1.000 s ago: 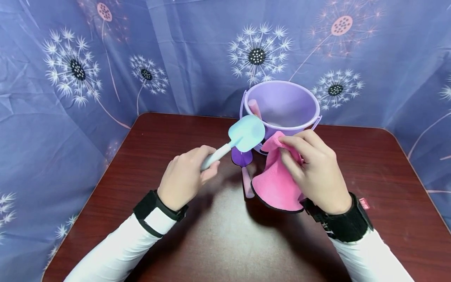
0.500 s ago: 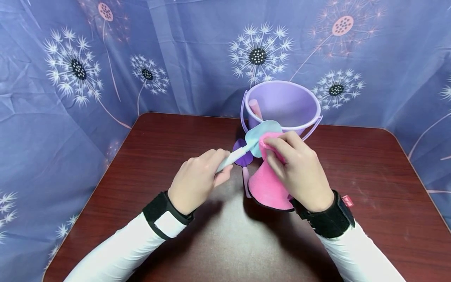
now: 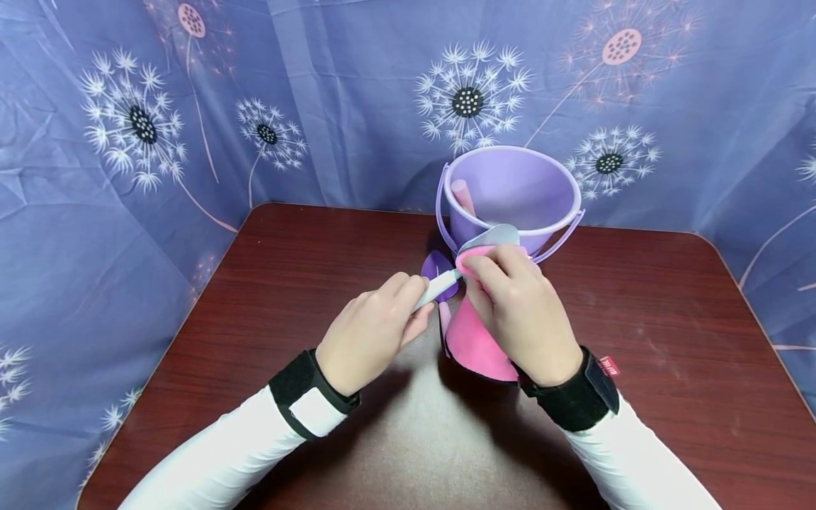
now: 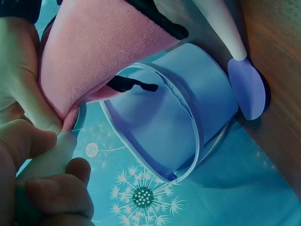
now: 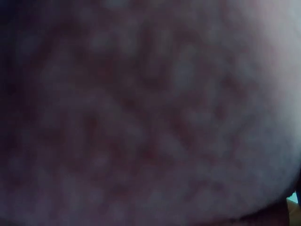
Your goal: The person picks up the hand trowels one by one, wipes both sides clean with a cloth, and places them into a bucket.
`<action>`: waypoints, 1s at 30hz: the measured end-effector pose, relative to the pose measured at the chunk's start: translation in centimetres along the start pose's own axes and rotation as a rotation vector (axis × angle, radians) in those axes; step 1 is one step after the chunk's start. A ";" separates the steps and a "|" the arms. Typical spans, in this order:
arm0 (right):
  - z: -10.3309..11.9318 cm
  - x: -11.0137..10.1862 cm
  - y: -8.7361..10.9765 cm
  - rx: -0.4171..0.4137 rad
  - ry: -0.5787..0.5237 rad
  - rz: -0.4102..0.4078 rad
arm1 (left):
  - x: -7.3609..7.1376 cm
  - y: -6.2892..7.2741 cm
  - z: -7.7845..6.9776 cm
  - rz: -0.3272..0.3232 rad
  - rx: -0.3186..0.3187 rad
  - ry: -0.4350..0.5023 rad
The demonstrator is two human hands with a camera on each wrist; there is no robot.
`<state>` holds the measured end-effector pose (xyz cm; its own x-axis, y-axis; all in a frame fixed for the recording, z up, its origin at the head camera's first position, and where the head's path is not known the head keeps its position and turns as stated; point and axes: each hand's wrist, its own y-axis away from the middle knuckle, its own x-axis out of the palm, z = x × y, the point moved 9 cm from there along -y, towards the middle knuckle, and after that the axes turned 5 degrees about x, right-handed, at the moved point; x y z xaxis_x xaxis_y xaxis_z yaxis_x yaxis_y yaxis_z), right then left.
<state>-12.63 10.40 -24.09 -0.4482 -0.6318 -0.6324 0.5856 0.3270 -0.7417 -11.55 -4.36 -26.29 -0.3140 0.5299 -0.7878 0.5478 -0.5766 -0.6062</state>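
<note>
My left hand (image 3: pixel 376 326) grips the white handle of a small toy shovel (image 3: pixel 436 289), its light-blue blade pointing up and to the right. With fingertips and thumb, my right hand (image 3: pixel 519 312) pinches a pink cloth (image 3: pixel 479 347) with a black edge. The cloth is folded round the shovel where handle meets blade, and its lower part hangs down. Only the blade's upper edge shows above the fingers. In the left wrist view the cloth (image 4: pixel 103 52) wraps the shovel's neck, right by the left thumb. A dark blur fills most of the right wrist view.
Behind the hands stands a purple bucket (image 3: pixel 548 212) with its carrying handle lowered; a pink handle (image 3: pixel 462 196) leans inside it. A second toy shovel, with a purple blade (image 3: pixel 433 265), lies left of the bucket on the brown table (image 3: pixel 306 241). Dandelion-patterned fabric (image 3: pixel 357 106) surrounds the table.
Both hands have come together: the left moved right with the shovel, the right moved left with the cloth. The cloth now wraps the shovel's neck and covers most of its blade.
</note>
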 end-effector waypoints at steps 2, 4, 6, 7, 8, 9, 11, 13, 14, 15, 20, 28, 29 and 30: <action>-0.3 -0.1 -0.1 0.023 0.000 -0.014 | -0.1 0.0 -0.2 -0.004 0.010 -0.004; -0.9 -0.4 -0.3 0.060 0.007 -0.031 | -0.1 0.1 -0.4 -0.008 0.019 -0.004; -1.7 -0.7 -0.4 0.110 0.027 -0.052 | -0.1 0.1 -0.5 -0.009 0.021 0.005; -2.1 -0.9 -0.4 0.135 0.035 -0.068 | -0.1 0.1 -0.5 -0.008 0.019 0.011; -2.5 -1.1 -0.4 0.157 0.046 -0.080 | -0.1 0.1 -0.5 -0.006 0.015 0.017; -2.9 -1.3 -0.3 0.179 0.054 -0.091 | -0.1 0.2 -0.5 -0.005 0.011 0.024; -3.6 -1.7 -0.2 0.220 0.062 -0.117 | -0.1 0.2 -0.4 -0.009 0.006 0.035; -4.2 -2.2 -0.2 0.258 0.064 -0.142 | -0.2 0.3 -0.4 -0.016 0.006 0.042; -4.4 -2.4 -0.2 0.271 0.072 -0.146 | -0.3 0.3 -0.4 -0.019 0.006 0.044; -4.6 -2.6 -0.2 0.283 0.073 -0.154 | -0.4 0.3 -0.4 -0.022 0.006 0.047; -5.1 -3.2 -0.3 0.299 0.094 -0.160 | -0.4 0.3 -0.4 -0.022 0.005 0.051; -3.8 -2.4 -0.7 0.226 0.102 -0.125 | -0.3 0.0 -0.7 -0.036 0.026 0.053; -3.5 -2.3 -0.8 0.206 0.098 -0.117 | -0.3 -0.1 -0.7 -0.035 0.027 0.052; -3.2 -2.1 -0.9 0.183 0.097 -0.110 | -0.3 -0.1 -0.8 -0.034 0.028 0.051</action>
<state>-14.36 13.67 -22.83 -0.5742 -0.5831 -0.5748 0.6383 0.1208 -0.7602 -10.94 -3.96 -25.94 -0.2916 0.5799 -0.7607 0.5156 -0.5746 -0.6357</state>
